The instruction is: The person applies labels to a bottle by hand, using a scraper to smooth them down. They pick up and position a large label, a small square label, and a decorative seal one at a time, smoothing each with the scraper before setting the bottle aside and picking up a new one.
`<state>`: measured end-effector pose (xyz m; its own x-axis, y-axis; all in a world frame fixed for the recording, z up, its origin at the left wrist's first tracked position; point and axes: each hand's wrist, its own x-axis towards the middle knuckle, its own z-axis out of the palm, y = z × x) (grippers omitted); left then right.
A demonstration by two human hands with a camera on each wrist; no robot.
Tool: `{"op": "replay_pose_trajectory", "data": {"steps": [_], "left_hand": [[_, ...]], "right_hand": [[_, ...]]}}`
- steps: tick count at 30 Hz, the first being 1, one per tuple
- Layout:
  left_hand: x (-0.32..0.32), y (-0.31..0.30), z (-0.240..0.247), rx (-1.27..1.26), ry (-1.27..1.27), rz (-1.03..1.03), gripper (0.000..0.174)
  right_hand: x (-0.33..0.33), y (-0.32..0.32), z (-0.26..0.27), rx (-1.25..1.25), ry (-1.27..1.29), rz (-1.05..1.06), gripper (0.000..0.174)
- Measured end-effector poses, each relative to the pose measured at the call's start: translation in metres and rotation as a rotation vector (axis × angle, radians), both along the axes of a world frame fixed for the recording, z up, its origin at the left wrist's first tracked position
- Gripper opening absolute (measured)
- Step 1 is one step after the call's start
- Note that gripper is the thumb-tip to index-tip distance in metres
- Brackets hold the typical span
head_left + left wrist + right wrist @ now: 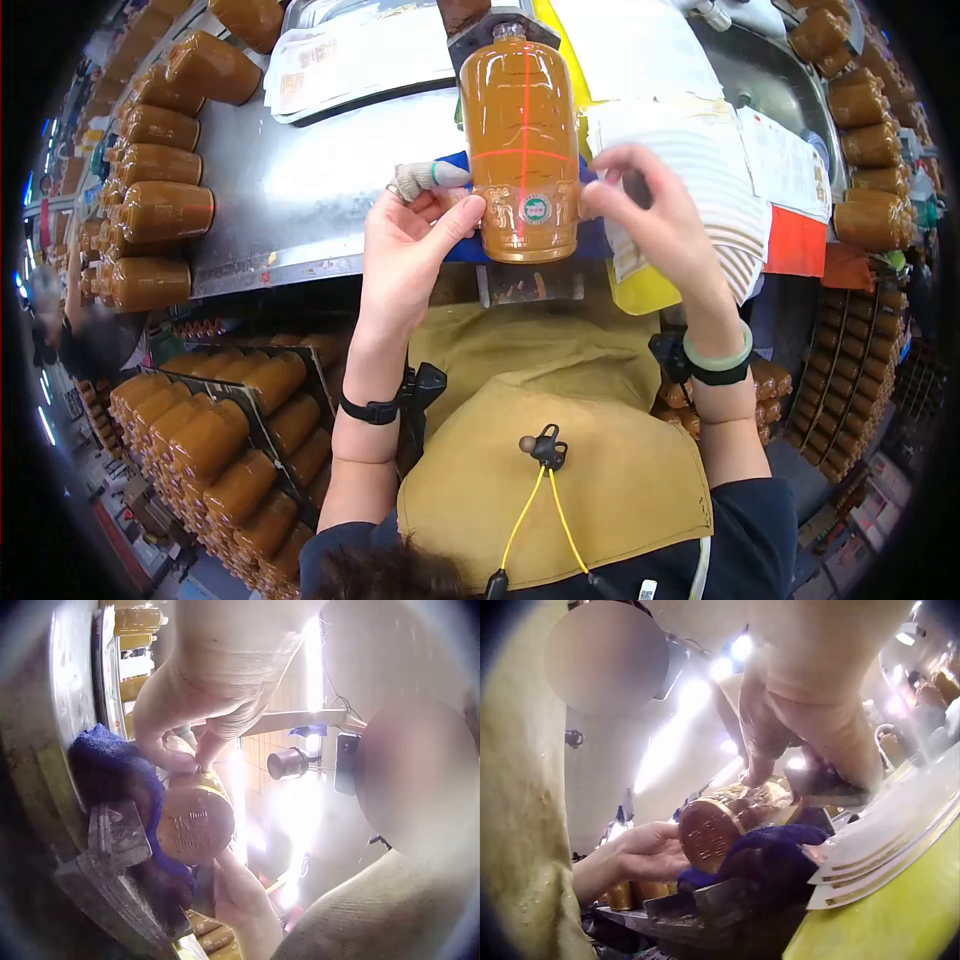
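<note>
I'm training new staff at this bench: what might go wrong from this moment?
1. The bottle lies on its side on the blue cloth, base near the edge of the bench. Should the left hand or right hand slip, it may roll or slide off.
2. Both hands work the label band from opposite sides. Uneven pressure might leave it wrinkled, or crooked against the red laser cross.

Side bottle rows [160,210], label stacks [690,165]

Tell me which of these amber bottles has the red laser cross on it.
The bottle lying on the blue cloth between the left hand and right hand; the side rows show no cross.
</note>
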<state>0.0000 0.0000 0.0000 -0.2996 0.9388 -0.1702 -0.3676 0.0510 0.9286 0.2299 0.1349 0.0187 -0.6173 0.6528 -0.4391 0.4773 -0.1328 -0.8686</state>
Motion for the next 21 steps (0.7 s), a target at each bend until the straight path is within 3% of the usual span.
{"op": "replay_pose_trajectory", "data": {"steps": [2,5,7,9,10,13,15,17,18,19,20,21], "left_hand": [[0.001,0.001,0.001,-0.002,-0.018,0.033,0.029],[-0.001,0.005,-0.001,0.014,-0.006,0.028,0.028],[0.001,0.004,-0.001,0.004,-0.016,0.036,0.028],[0.002,0.002,0.001,-0.002,-0.015,0.051,0.029],[0.002,0.002,0.002,0.002,-0.021,0.053,0.029],[0.004,-0.001,-0.001,0.008,0.023,0.080,0.030],[0.006,0.001,-0.005,0.013,0.146,0.157,0.031],[0.006,-0.002,-0.012,0.027,0.175,0.168,0.033],[0.010,-0.001,-0.013,0.022,0.281,0.268,0.033],[0.012,-0.002,-0.015,0.014,0.388,0.368,0.033],[0.012,-0.007,-0.020,0.007,0.546,0.380,0.038],[0.015,-0.011,-0.020,0.007,0.546,0.384,0.038]], "right_hand": [[0.003,0.001,-0.004,0.159,0.253,-0.315,0.031],[0.007,-0.001,0.010,0.316,0.342,-0.279,0.030],[-0.001,-0.014,0.023,0.237,0.435,-0.266,0.028],[-0.004,-0.019,0.026,0.263,0.137,-0.145,0.026],[-0.002,-0.012,0.020,0.319,0.114,-0.191,0.026],[0.001,-0.013,0.021,0.268,0.358,-0.285,0.029],[0.000,-0.017,0.025,0.261,0.325,-0.254,0.029],[-0.001,-0.018,0.023,0.374,0.313,-0.095,0.028],[0.000,-0.018,0.026,0.470,0.188,0.035,0.053],[-0.003,-0.024,0.028,0.469,0.189,0.042,0.053],[-0.012,-0.033,0.031,0.579,0.154,0.030,0.074],[-0.021,-0.039,0.034,0.689,0.119,0.015,0.096]]}}
